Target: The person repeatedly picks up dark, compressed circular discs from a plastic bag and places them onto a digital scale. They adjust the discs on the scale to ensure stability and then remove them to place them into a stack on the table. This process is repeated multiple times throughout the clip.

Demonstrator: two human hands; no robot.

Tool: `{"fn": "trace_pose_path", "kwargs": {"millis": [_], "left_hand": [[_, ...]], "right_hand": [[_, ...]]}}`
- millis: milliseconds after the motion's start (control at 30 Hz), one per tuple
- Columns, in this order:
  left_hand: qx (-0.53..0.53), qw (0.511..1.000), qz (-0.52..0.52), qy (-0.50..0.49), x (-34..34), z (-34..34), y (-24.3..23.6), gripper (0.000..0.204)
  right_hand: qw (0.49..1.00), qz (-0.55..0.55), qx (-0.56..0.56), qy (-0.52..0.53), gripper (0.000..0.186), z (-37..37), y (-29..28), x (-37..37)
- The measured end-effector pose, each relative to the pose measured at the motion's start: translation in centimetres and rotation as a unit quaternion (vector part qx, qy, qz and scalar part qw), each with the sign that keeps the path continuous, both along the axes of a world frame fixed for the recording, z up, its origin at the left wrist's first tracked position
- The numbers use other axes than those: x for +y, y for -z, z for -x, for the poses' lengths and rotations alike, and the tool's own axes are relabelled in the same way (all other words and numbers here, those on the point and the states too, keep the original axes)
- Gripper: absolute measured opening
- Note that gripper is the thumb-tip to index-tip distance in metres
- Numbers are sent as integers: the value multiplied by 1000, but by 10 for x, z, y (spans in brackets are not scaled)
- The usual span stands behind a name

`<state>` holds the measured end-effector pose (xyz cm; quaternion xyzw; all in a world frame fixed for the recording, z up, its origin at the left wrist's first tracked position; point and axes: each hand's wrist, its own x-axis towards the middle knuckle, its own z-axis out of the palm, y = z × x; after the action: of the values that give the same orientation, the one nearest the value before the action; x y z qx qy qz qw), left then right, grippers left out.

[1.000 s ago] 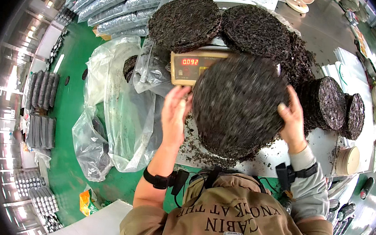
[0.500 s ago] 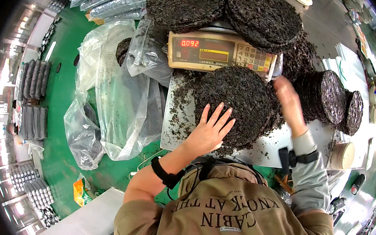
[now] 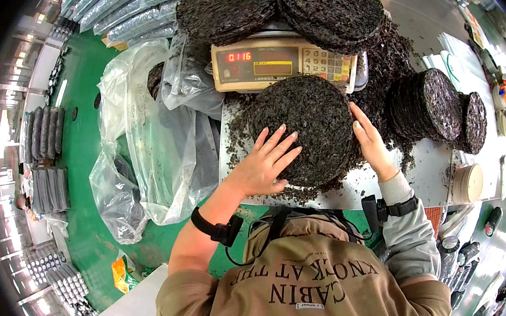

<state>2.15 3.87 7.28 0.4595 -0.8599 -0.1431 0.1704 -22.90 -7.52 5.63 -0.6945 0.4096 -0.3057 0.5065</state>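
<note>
A round dark cake of dried seaweed (image 3: 312, 112) lies on the pale metal table, just in front of a yellowed digital scale (image 3: 280, 63). My left hand (image 3: 264, 165) rests on the cake's near left side, its fingers spread over the surface. At the right rim, my right hand (image 3: 371, 140) touches the edge with its fingers stretched out. Two more thick round seaweed cakes sit on the scale pan: a left one (image 3: 228, 3) and a right one (image 3: 330, 12). Whether the cake under my hands is several layers is hard to make out.
Loose seaweed (image 3: 389, 67) is heaped right of the scale. Beyond it, a stack of seaweed rounds (image 3: 427, 106) lies on its side. Clear plastic bags (image 3: 162, 155) hang at the table's left. A pale round stack (image 3: 468, 183) stands at the right edge. Filled bags (image 3: 127, 9) are piled back left.
My right hand has come from beside the scale's right end to the seaweed cake's right rim. My left hand stays on the cake. The scale's reading has changed, and the view has shifted slightly.
</note>
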Motion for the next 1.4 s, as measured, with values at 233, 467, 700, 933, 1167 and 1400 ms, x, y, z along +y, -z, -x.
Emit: {"fn": "trace_pose_path", "kwargs": {"millis": [233, 467, 700, 933, 1167, 1400], "left_hand": [[-17, 998, -36, -50, 10, 23, 6, 83], [-13, 997, -48, -53, 5, 14, 4, 90], [10, 996, -77, -32, 8, 11, 3, 81], [-4, 995, -92, -32, 7, 14, -2, 76], [-33, 995, -6, -98, 13, 35, -16, 67], [241, 964, 72, -86, 1, 2, -32, 49]], "right_hand": [[1000, 10, 10, 15, 41, -7, 11, 5], [975, 192, 101, 33, 36, -14, -27, 18], [975, 90, 203, 9, 39, -16, -40, 17], [925, -329, -190, 19, 52, -16, -11, 15], [803, -471, -365, -9, 44, -19, -4, 27], [763, -501, -408, 26, 46, -10, -4, 25]]}}
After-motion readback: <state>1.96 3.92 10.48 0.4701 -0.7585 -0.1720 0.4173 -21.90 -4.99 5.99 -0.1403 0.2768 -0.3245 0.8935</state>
